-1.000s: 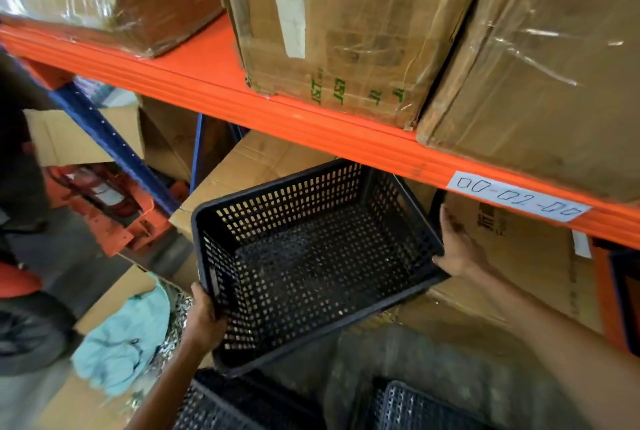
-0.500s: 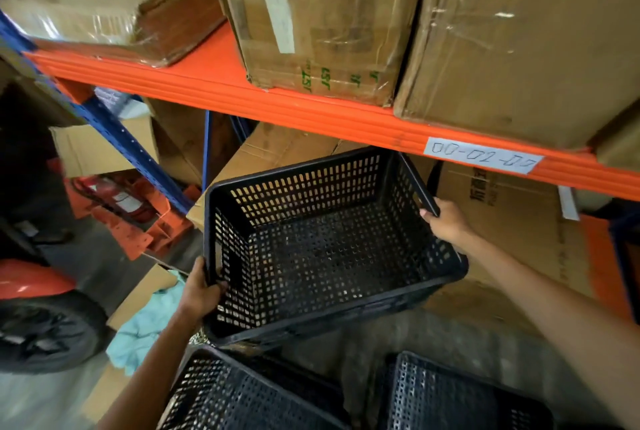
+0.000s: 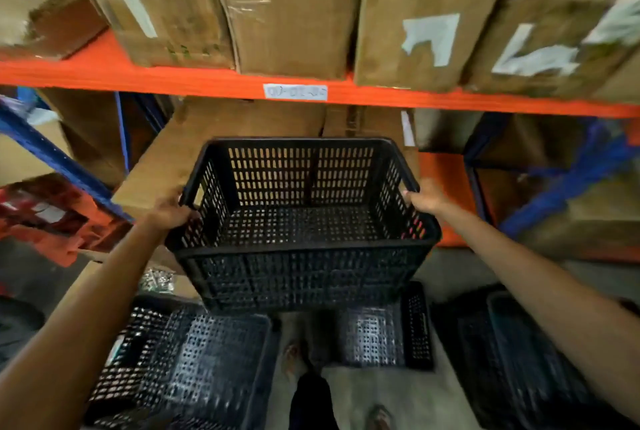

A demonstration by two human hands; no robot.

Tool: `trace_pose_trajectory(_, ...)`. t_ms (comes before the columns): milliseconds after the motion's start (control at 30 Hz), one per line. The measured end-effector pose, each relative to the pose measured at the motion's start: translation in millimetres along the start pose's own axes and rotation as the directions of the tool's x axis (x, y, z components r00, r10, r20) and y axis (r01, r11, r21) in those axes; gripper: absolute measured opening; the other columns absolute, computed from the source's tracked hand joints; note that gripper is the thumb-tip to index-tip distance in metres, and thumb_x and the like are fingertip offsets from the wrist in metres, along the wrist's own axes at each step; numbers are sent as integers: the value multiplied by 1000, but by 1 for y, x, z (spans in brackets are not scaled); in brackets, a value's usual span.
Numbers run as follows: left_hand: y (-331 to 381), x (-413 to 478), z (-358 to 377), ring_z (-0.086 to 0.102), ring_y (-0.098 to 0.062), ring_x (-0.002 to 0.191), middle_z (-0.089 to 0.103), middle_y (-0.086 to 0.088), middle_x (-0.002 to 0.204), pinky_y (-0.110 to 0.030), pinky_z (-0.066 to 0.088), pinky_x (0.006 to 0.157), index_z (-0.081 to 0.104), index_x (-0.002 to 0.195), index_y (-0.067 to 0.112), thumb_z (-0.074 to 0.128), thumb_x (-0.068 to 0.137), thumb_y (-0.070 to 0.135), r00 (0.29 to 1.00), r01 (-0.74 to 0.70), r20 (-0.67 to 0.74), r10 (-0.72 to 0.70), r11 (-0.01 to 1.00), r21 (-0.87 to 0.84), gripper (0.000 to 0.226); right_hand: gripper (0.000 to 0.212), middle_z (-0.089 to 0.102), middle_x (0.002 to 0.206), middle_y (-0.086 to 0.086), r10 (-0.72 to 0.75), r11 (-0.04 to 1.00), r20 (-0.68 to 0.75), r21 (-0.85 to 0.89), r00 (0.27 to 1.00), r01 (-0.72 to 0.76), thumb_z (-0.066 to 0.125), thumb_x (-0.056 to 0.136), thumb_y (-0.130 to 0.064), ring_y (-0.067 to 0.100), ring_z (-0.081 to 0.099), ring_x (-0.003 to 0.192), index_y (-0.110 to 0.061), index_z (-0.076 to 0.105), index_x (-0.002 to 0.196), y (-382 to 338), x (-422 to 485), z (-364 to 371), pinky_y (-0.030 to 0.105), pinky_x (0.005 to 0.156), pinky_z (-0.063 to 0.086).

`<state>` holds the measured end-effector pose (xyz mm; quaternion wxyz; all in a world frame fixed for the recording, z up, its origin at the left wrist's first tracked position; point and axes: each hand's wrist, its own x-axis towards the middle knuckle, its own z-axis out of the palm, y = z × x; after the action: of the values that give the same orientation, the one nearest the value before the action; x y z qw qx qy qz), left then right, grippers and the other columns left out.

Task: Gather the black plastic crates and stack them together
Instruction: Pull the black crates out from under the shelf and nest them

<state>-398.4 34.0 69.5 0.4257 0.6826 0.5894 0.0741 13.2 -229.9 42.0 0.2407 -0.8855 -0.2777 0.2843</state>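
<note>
I hold a black perforated plastic crate (image 3: pixel 301 221) level in the air in front of the rack. My left hand (image 3: pixel 169 211) grips its left rim and my right hand (image 3: pixel 427 197) grips its right rim. The crate is empty. On the floor below lie other black crates: one at the lower left (image 3: pixel 194 360), one upside down in the middle (image 3: pixel 381 332) and one at the lower right (image 3: pixel 519 360).
An orange shelf beam (image 3: pixel 207 83) carries several cardboard boxes (image 3: pixel 287 14) above. More boxes (image 3: pixel 221 138) sit under it, behind blue uprights (image 3: pixel 55 159). My feet (image 3: pixel 301 360) stand on the concrete floor between the crates. Red equipment (image 3: pixel 45 215) is at left.
The crate has swung from tilted to level and centred in front of me. My left hand has shifted from the crate's lower corner to its left rim. The view has panned right.
</note>
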Motion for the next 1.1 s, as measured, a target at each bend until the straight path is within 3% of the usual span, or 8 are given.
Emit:
trace_pose_trajectory(100,12,-27,51,65,-35,88,66,-25,103,-42,54,78,51,126,-5,60,82,-12,999,31,34,-31,1000,6,45,14,53,90,12,59,998,4,-20,998,-58,56,94,-16,23,51,81,-4,64,96,58,-27,-27,32,68,35)
trace_pose_trajectory(167,22,-40,83,63,-44,105,62,-33,118,-50,52,89,49,129,-7,56,83,-15,996,28,79,-29,1000,14,47,14,56,90,16,111,991,1,-75,994,-111,57,93,-19,28,56,84,-6,64,91,92,-44,-40,33,68,40)
trace_pose_trajectory(300,20,-58,151,57,-44,115,56,-31,127,-51,49,98,45,137,-3,56,85,-15,989,44,141,-51,997,58,54,21,62,92,14,200,977,-9,-76,980,-201,60,91,-21,33,64,99,-3,70,98,165,-69,-48,35,74,47)
trace_pose_trajectory(400,3,-69,192,63,-27,96,61,-22,108,-27,57,75,54,123,-5,53,81,-18,980,60,182,-82,991,119,44,17,59,85,14,242,970,29,5,970,-243,57,93,-17,30,62,90,-3,68,92,211,-78,-39,31,66,36)
trace_pose_trajectory(467,-14,-70,221,64,-21,84,57,-15,90,-13,50,59,56,107,-6,41,77,-26,957,66,268,-107,985,157,39,16,56,85,15,298,952,94,46,950,-304,55,94,-12,32,59,89,0,66,93,241,-76,-27,31,65,32)
trace_pose_trajectory(633,-64,-76,286,58,-41,118,61,-24,127,-46,49,98,44,142,5,61,84,-1,970,56,197,-142,920,388,61,32,66,112,24,394,918,129,-4,910,-397,55,98,-22,38,62,100,2,63,118,310,-63,30,36,72,46)
trace_pose_trajectory(900,-157,-36,393,59,-42,115,64,-22,125,-45,48,94,46,143,16,56,85,4,970,130,122,-211,871,474,60,33,71,106,17,400,914,35,-86,916,-396,53,98,-27,36,67,93,-15,64,127,412,-16,140,38,68,52)
trace_pose_trajectory(1100,-202,-2,436,60,-46,111,65,-26,120,-50,50,93,50,136,5,58,85,5,990,105,39,-134,899,424,51,31,71,93,22,327,944,-149,6,933,-330,55,97,-27,39,67,87,-6,68,116,452,8,193,32,62,42)
